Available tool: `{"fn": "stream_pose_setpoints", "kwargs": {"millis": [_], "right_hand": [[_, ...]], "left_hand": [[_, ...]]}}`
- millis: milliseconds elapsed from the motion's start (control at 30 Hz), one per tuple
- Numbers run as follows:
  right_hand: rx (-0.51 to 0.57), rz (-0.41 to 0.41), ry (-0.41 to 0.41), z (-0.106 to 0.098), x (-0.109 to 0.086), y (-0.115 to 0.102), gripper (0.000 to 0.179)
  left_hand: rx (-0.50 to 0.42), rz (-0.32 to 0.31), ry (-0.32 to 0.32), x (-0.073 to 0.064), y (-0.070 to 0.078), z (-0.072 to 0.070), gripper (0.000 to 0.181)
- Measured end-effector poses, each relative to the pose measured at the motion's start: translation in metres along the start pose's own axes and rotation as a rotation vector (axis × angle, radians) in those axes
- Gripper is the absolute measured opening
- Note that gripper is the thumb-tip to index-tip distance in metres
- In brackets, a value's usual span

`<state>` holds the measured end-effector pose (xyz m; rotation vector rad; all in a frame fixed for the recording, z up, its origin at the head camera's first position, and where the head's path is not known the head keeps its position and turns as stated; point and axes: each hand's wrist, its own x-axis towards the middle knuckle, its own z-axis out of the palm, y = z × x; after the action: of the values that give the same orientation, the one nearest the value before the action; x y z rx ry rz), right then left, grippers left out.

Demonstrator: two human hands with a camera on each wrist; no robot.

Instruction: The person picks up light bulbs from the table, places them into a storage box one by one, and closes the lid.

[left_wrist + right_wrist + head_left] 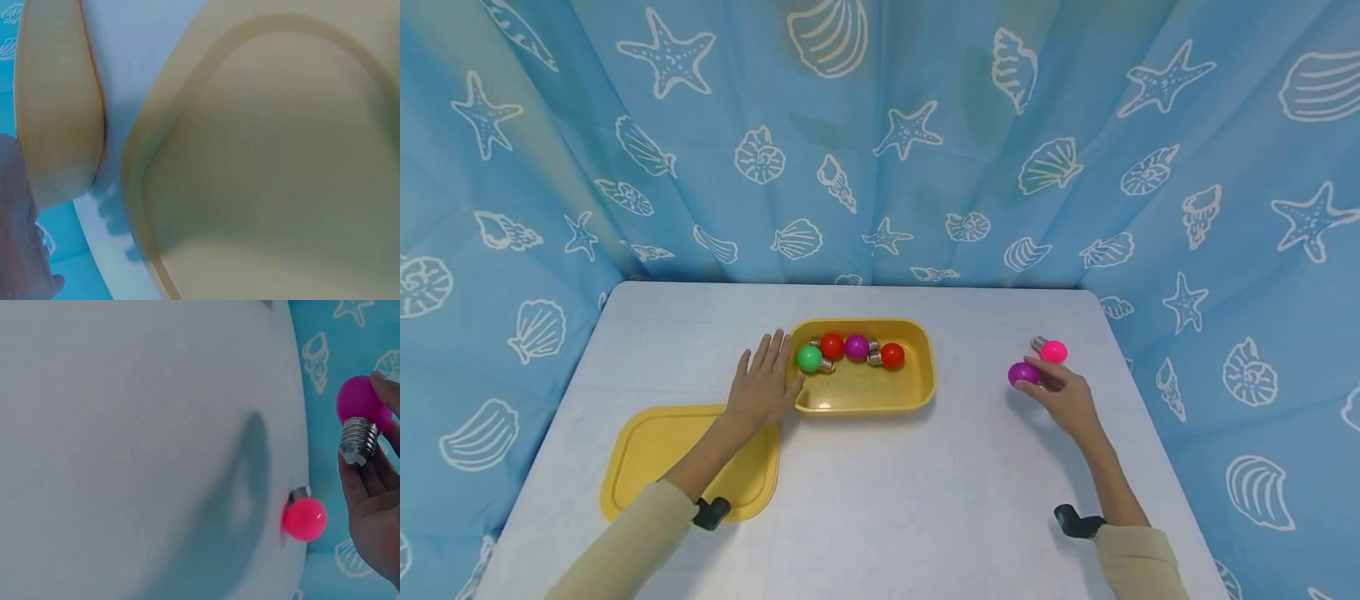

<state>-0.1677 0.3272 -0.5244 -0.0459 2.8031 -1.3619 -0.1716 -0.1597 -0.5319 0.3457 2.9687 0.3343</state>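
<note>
My right hand [1064, 398] pinches a purple light bulb [360, 403] by its round globe, lifted over the table, its metal screw base showing in the right wrist view. Just beyond that hand a pink bulb [1054, 352] lies on the cloth. With straight, spread fingers, my left hand [762, 388] touches the left end of a yellow container [865, 400]. Inside the container lie a green bulb [809, 358], a purple bulb [856, 347] and two red bulbs, one at the back [832, 346] and one on the right [892, 356].
A flat yellow lid [658, 450] lies on the white table [925, 500] at the left, partly under my left forearm. Blue shell-patterned curtains [880, 167] hang behind the table and along both sides. A dark camera band sits on each wrist.
</note>
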Motion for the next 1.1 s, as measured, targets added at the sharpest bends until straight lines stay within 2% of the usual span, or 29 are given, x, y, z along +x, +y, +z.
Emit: {"fn": "stream_pose_setpoints", "kwargs": {"millis": [200, 333, 767, 1100], "right_hand": [[0.058, -0.084, 0.017, 0.011, 0.001, -0.026, 0.053], [0.092, -0.138, -0.009, 0.02, 0.003, -0.04, 0.052], [0.163, -0.139, -0.054, 0.047, 0.018, -0.092, 0.051], [0.17, -0.179, -0.106, 0.084, 0.028, -0.118, 0.051]], "left_hand": [[-0.002, 0.003, -0.001, -0.001, 0.0, 0.0, 0.075], [-0.002, -0.001, -0.005, -0.001, 0.0, -0.001, 0.075], [0.006, -0.001, 0.001, 0.0, 0.001, -0.001, 0.076], [0.011, 0.003, 0.004, 0.0, 0.001, -0.001, 0.075]]}}
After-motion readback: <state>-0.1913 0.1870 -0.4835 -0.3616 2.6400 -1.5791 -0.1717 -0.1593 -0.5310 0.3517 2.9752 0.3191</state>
